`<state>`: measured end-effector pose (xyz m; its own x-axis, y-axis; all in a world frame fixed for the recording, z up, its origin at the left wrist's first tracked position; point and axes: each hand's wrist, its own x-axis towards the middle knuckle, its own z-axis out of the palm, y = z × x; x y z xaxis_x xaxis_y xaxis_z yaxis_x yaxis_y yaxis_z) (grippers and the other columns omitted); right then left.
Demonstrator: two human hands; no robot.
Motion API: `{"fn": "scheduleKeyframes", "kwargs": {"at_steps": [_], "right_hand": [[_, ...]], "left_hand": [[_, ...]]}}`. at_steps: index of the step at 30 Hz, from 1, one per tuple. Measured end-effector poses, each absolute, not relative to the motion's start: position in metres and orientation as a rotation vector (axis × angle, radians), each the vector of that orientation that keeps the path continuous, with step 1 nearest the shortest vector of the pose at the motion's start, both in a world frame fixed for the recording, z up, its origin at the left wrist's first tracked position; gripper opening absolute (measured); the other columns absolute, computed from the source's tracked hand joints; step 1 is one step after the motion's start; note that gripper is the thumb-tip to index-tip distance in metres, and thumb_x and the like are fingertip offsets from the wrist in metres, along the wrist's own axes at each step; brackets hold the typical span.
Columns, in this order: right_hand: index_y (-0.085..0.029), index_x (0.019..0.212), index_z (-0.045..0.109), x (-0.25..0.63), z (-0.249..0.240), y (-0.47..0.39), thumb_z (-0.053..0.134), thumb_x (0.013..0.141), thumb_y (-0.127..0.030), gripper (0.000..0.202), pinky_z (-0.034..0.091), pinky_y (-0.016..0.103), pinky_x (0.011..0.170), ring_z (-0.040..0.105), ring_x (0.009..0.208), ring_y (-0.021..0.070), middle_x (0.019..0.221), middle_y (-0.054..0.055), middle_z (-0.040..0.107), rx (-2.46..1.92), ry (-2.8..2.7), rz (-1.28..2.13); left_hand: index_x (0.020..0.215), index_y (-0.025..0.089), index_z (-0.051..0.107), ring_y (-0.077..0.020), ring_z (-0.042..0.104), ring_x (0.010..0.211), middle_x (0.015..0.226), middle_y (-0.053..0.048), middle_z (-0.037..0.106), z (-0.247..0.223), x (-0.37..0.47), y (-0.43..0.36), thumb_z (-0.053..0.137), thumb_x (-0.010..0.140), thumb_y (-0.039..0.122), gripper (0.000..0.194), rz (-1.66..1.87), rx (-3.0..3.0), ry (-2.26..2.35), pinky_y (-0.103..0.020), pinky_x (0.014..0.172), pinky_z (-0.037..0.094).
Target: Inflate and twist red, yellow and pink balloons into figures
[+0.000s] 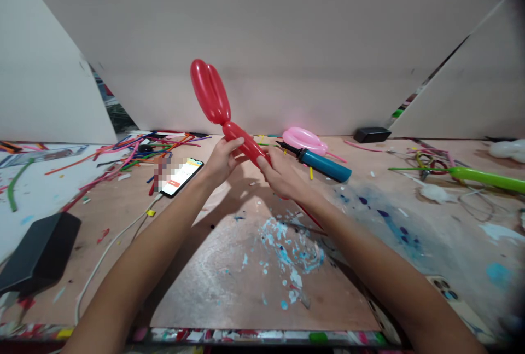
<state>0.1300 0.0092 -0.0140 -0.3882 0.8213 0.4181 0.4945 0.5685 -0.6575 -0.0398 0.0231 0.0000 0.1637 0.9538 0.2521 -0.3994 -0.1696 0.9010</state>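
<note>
1. The left hand [222,161] and right hand [283,173] grasp the red balloon [235,134], raised above the surface [205,288].
2. Shaping below the looped end [210,92] seems in hand.
3. Another twist would call for firm, opposed grips.

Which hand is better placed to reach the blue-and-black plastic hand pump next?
Probably the right hand: it is nearer the pump, which lies beyond it to the right. The left hand is farther off. Both hands hold the shiny, twisted red balloon, so the right must let go first.
</note>
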Motion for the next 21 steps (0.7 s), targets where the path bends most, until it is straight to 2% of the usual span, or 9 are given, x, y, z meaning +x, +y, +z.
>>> {"fn": "scheduleKeyframes", "kwargs": {"at_steps": [3, 6, 8, 11, 13, 18, 21], "right_hand": [[-0.02, 0.113, 0.05, 0.133, -0.012, 0.012, 0.026, 0.1, -0.049, 0.04, 0.044, 0.032, 0.061, 0.057, 0.064, 0.0165, 0.085, 0.006, 0.062, -1.05, -1.986, 0.768], [-0.022, 0.12, 0.044, 0.135, -0.011, 0.01, 0.051, 0.091, -0.051, 0.042, 0.043, 0.031, 0.061, 0.056, 0.066, 0.0163, 0.089, 0.005, 0.061, -1.048, -1.944, 0.786], [-0.022, 0.116, 0.043, 0.136, -0.01, 0.009, 0.059, 0.086, -0.048, 0.042, 0.042, 0.031, 0.062, 0.056, 0.069, 0.0169, 0.092, 0.005, 0.061, -1.034, -1.938, 0.798], [-0.022, 0.102, 0.051, 0.139, -0.007, 0.01, 0.047, 0.094, -0.046, 0.026, 0.04, 0.031, 0.063, 0.055, 0.068, 0.0168, 0.085, 0.005, 0.062, -1.047, -1.98, 0.89], [-0.022, 0.095, 0.055, 0.141, -0.004, 0.011, 0.041, 0.097, -0.045, 0.027, 0.04, 0.031, 0.063, 0.054, 0.067, 0.0171, 0.081, 0.005, 0.062, -1.081, -2.011, 0.916], [-0.024, 0.105, 0.053, 0.143, 0.001, 0.012, 0.054, 0.091, -0.048, 0.028, 0.038, 0.029, 0.053, 0.053, 0.058, 0.0163, 0.075, 0.004, 0.062, -1.154, -1.93, 1.063], [-0.025, 0.101, 0.05, 0.145, 0.0, 0.015, 0.062, 0.085, -0.05, 0.032, 0.038, 0.027, 0.049, 0.052, 0.054, 0.0142, 0.067, -0.001, 0.058, -1.107, -1.768, 1.302]], "left_hand": [[0.098, 0.017, 0.057, -0.0196, 0.066, 0.094, 0.104, -0.007, 0.067, -0.002, -0.044, 0.027, 0.076, 0.072, 0.033, 0.036, 1.428, 1.161, 0.656, -0.041, 0.09, 0.053], [0.097, 0.018, 0.056, -0.0217, 0.066, 0.096, 0.105, -0.007, 0.066, -0.003, -0.043, 0.027, 0.079, 0.069, 0.035, 0.04, 1.44, 1.219, 0.716, -0.042, 0.087, 0.054], [0.098, 0.02, 0.055, -0.0233, 0.065, 0.1, 0.106, -0.007, 0.065, -0.001, -0.044, 0.028, 0.076, 0.07, 0.038, 0.04, 1.435, 1.223, 0.706, -0.041, 0.086, 0.055], [0.096, 0.023, 0.054, -0.0224, 0.065, 0.102, 0.104, -0.005, 0.066, 0.005, -0.053, 0.035, 0.07, 0.072, 0.044, 0.036, 1.562, 1.186, 0.708, -0.038, 0.084, 0.055], [0.094, 0.025, 0.053, -0.0197, 0.066, 0.098, 0.099, -0.002, 0.067, 0.007, -0.062, 0.041, 0.07, 0.071, 0.044, 0.034, 1.728, 1.161, 0.743, -0.037, 0.084, 0.055], [0.096, 0.023, 0.056, -0.0164, 0.063, 0.087, 0.096, -0.002, 0.066, 0.008, -0.076, 0.045, 0.075, 0.066, 0.035, 0.037, 2.011, 1.339, 0.922, -0.031, 0.079, 0.051], [0.093, 0.019, 0.06, -0.0167, 0.059, 0.079, 0.086, -0.002, 0.064, 0.007, -0.076, 0.039, 0.073, 0.063, 0.022, 0.033, 1.912, 1.716, 1.198, -0.028, 0.073, 0.047]]}}
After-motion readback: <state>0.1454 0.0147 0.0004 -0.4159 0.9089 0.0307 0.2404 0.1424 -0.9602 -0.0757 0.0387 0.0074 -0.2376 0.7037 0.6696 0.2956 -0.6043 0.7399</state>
